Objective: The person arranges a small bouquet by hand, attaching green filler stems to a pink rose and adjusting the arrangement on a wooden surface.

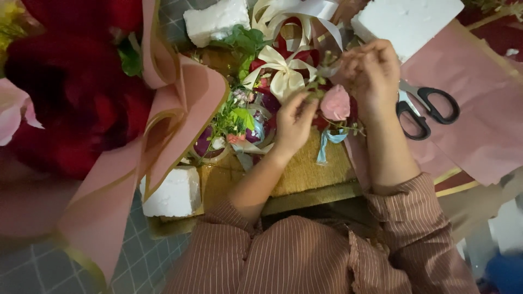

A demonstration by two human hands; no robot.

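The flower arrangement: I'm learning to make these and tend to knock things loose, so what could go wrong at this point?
1. Both hands, left hand and right hand, crowd the pink rose and a thin green sprig; the sprig could snap or the rose shift.
2. The cream bow sits right beside the fingers and might get crushed.
3. The scissors lie close by the right wrist, where a sleeve could catch them.

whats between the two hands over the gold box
In the head view, a pink flower on a thin green sprig sits between the left hand and right hand.
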